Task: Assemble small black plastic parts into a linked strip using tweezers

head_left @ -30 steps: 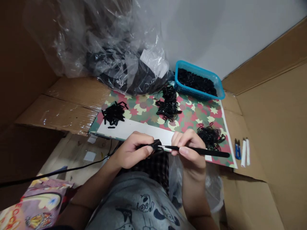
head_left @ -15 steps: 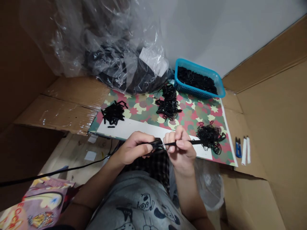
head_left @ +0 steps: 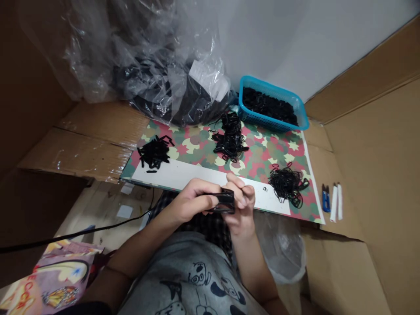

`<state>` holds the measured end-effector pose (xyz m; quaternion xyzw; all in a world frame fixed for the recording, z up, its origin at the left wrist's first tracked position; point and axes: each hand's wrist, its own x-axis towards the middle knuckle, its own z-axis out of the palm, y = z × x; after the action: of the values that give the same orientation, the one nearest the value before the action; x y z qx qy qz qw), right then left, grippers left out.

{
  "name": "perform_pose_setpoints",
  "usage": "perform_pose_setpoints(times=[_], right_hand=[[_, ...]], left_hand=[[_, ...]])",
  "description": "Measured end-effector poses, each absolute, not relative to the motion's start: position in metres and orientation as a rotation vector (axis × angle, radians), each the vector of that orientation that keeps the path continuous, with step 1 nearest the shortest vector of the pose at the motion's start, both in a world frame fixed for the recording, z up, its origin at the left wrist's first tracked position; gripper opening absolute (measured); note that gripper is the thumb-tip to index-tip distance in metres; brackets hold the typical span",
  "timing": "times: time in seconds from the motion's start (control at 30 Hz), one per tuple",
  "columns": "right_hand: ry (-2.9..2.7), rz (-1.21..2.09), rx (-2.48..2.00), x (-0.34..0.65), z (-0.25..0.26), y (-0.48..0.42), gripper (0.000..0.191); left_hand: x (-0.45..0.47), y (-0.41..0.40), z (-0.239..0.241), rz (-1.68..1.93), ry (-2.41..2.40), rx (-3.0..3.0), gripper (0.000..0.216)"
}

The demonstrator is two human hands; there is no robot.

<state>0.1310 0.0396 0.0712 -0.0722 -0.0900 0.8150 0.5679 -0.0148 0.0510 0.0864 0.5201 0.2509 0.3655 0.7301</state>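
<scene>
My left hand point(head_left: 192, 201) and my right hand point(head_left: 241, 203) meet over a black plastic piece point(head_left: 225, 201), shaped like a flat loop or buckle. My left fingers grip its left side, and my right fingertips close on its right end. The black-handled pointed tool from the earlier frames does not show; my right hand may hide it. Beyond my hands lie a tangled heap of black loops point(head_left: 230, 138), a pile of short black pieces point(head_left: 153, 152) and a mass of thin black elastic bands point(head_left: 288, 184). A couple of tiny rings point(head_left: 265, 189) rest on the white strip point(head_left: 197, 175).
A camouflage-patterned sheet point(head_left: 197, 144) lies on cardboard point(head_left: 357, 175). A blue basket point(head_left: 262, 122) holds black pieces. A plastic bag point(head_left: 157, 65) of dark items stands behind. Blue snips point(head_left: 325, 200) and white tubes point(head_left: 335, 202) lie right; a black cable point(head_left: 75, 236) crosses left.
My right hand has moved left and closed on the black piece. The pointed tool no longer shows. Tiny rings now lie on the white strip.
</scene>
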Motion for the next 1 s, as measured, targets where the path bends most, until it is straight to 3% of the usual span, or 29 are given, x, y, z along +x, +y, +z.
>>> perform_pose_setpoints(times=[0.17, 0.33, 0.47, 0.57, 0.73, 1.0], right_hand=[[-0.284, 1.746, -0.257, 0.143, 0.080, 0.044, 0.034], [-0.742, 1.250, -0.622, 0.153, 0.080, 0.037, 0.016], [-1.493, 0.878, -0.823, 0.164, 0.076, 0.028, 0.017], [-1.865, 0.712, -0.821, 0.171, 0.079, 0.029, 0.032], [-1.950, 0.485, -0.857, 0.166, 0.086, 0.033, 0.036], [-1.851, 0.256, -0.863, 0.154, 0.084, 0.027, 0.034]], left_hand=[[-0.013, 0.047, 0.079, 0.772, 0.551, 1.132, 0.029], [-0.019, 0.046, 0.088, 0.968, 0.633, 1.785, 0.031], [-0.026, 0.048, 0.098, 1.096, 0.675, 2.249, 0.028], [-0.032, 0.048, 0.107, 1.080, 0.747, 2.611, 0.025], [-0.042, 0.049, 0.116, 0.978, 0.769, 2.974, 0.024], [-0.046, 0.049, 0.107, 1.268, 0.771, 2.966, 0.011]])
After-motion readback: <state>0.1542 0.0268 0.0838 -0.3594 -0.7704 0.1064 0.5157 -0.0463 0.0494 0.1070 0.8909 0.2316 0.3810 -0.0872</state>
